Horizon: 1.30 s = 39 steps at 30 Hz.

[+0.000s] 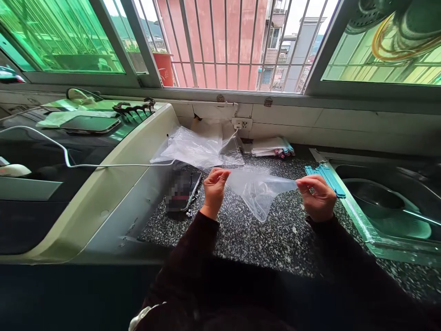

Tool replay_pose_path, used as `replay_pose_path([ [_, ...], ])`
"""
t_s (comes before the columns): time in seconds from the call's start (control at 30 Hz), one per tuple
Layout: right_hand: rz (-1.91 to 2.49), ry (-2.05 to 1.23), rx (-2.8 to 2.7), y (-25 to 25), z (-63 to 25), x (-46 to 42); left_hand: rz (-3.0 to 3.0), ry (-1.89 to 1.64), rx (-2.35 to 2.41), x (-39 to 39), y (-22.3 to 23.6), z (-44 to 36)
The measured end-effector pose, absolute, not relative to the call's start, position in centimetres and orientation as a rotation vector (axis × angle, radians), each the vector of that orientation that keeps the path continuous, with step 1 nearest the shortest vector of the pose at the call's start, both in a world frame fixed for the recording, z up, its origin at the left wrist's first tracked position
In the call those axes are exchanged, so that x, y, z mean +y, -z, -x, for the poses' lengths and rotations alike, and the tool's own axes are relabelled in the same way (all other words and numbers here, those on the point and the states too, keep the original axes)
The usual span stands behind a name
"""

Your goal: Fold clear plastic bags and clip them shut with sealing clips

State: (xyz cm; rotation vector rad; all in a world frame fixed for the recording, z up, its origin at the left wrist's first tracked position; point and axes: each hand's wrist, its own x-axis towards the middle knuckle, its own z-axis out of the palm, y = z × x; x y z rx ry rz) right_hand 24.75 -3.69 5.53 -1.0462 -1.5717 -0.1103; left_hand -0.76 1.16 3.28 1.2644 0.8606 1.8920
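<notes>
A clear plastic bag (258, 191) is stretched between my two hands above the speckled black countertop (255, 248). My left hand (215, 188) pinches its left corner between thumb and fingers. At the other end, my right hand (317, 195) grips the right corner the same way. The bag's lower part hangs down to a point. Just left of my left hand lies a phone (184, 191) with a white cable (120, 164) running towards it. Several teal strips (327, 179) lie beyond my right hand, beside the sink.
A pile of clear plastic bags (196, 145) rests by the wall, below a power socket (243, 124). Right of it is a stack of packed bags (272, 147). A sink with a basin (379, 202) borders the right; a pale-edged appliance (131, 170) stands left.
</notes>
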Motion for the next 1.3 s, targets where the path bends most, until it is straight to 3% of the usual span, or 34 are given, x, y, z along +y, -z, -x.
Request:
replay_pose_path([
  [0.2, 1.022, 0.330, -1.584, -6.2, -24.6, -5.0, -1.223, -1.760, 0.940, 1.3, -3.2, 1.2],
  [0.37, 0.716, 0.338, -1.848, -6.1, -22.2, -7.3, -1.149, -1.717, 0.895, 2.2, -3.2, 2.0],
  [0.57, 0.384, 0.045, -2.142, -3.7, -19.3, -8.7, -1.079, -1.554, 0.729, 2.2, -3.8, 2.7],
  [0.73, 0.933, -0.260, -1.568, -3.0, -21.7, -5.4, -0.964, -1.604, 0.635, 1.8, -4.4, 3.0],
  [0.87, 1.313, -0.868, -1.301, -2.2, -23.1, -2.0, -0.965, -1.630, 0.673, 1.7, -4.5, 3.2],
  [1.0, 1.263, -1.369, -1.136, -1.5, -22.7, -1.0, -1.024, -1.618, 0.658, 1.5, -4.6, 3.2],
  [1.3, 1.128, -1.445, -1.056, -2.1, -22.3, -1.2, -1.081, -1.579, 0.642, 1.1, -4.9, 3.0],
])
